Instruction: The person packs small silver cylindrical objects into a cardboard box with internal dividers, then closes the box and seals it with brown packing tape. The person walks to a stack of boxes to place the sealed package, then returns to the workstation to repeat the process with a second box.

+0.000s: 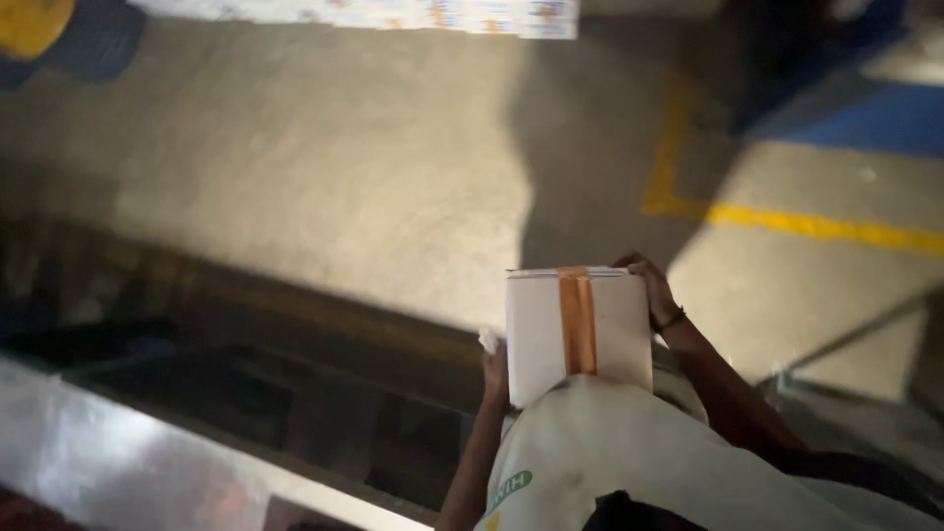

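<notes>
I hold a white carton (536, 329) with a strip of brown tape (577, 320) down its middle, pressed against my pale shirt (610, 452). My left hand (495, 376) grips the carton's left side, and a small white scrap (489, 339) shows above its fingers. At the far right corner, my right hand (651, 287) wraps over the edge; a dark band sits on that wrist. Both arms reach up from the bottom of the view.
Grey concrete floor (344, 167) lies ahead, with a yellow painted line (806, 224) and a blue patch (875, 118) at right. A shiny metal surface (108, 442) and a dark frame (256, 364) run along the lower left. A yellow and blue object (49, 29) sits top left.
</notes>
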`<state>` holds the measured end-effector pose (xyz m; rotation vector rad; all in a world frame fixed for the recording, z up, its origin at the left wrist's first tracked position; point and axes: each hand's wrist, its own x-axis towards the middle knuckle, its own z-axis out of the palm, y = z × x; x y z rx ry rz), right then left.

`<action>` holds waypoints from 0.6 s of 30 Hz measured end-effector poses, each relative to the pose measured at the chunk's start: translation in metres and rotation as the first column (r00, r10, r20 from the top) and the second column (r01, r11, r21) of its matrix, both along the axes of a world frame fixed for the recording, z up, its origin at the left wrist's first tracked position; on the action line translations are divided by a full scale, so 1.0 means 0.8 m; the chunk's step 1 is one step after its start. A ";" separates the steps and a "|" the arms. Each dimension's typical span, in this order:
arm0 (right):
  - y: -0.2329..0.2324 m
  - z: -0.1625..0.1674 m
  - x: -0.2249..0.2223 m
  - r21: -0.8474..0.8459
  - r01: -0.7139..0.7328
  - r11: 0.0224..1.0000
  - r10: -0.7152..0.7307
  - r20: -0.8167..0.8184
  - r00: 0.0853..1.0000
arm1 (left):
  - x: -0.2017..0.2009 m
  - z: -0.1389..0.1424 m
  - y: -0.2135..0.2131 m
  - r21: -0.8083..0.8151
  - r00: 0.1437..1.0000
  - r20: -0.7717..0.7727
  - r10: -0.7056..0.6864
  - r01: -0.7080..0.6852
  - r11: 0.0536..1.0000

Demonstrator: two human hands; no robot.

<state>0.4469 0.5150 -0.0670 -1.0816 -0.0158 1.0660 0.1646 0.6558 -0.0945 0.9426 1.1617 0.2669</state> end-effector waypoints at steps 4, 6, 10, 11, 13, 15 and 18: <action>0.154 -0.010 0.025 0.158 -0.226 0.961 0.222 0.040 0.974 | -0.012 -0.003 0.067 0.026 0.933 0.305 0.191 -0.208 0.978; 0.229 -0.012 0.050 0.144 -0.328 0.934 0.296 0.205 0.933 | 0.006 -0.011 0.112 0.053 0.949 0.042 0.312 -0.314 0.948; 0.380 -0.014 0.110 0.150 -0.445 0.883 0.409 0.220 0.886 | 0.060 -0.027 0.226 -0.111 0.869 0.003 0.494 -0.491 0.864; 0.428 -0.016 0.131 0.161 -0.472 0.867 0.426 0.255 0.868 | 0.082 -0.032 0.266 -0.102 0.850 0.013 0.527 -0.523 0.846; 0.521 -0.011 0.170 0.181 -0.525 0.832 0.454 0.322 0.831 | 0.122 -0.031 0.343 -0.085 0.807 0.030 0.590 -0.586 0.806; 0.611 0.004 0.212 0.166 -0.575 0.801 0.518 0.288 0.805 | 0.169 -0.020 0.414 -0.061 0.796 0.112 0.595 -0.592 0.803; 0.749 0.014 0.265 0.146 -0.685 0.714 0.596 0.387 0.704 | 0.223 -0.017 0.525 -0.060 0.727 0.143 0.671 -0.671 0.739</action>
